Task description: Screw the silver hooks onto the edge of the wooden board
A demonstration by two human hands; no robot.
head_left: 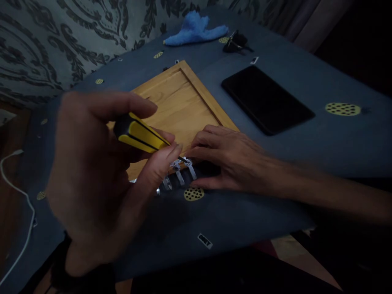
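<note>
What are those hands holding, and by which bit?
The left hand holds a yellow screwdriver by its handle, in its fingers. The right hand is at the edge of the wooden panel; I can't tell whether it grips anything.

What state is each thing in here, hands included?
Left hand: closed around the screwdriver.
Screwdriver: held tilted, tip down at the rightmost metal hook.
Right hand: at the board's near edge; grip unclear.
Metal hooks: in a row along that edge.
Wooden board: recessed face showing.
Tablet or phone: lying flat, screen dark.
Blue cloth: crumpled.
White cable: curved.
</note>
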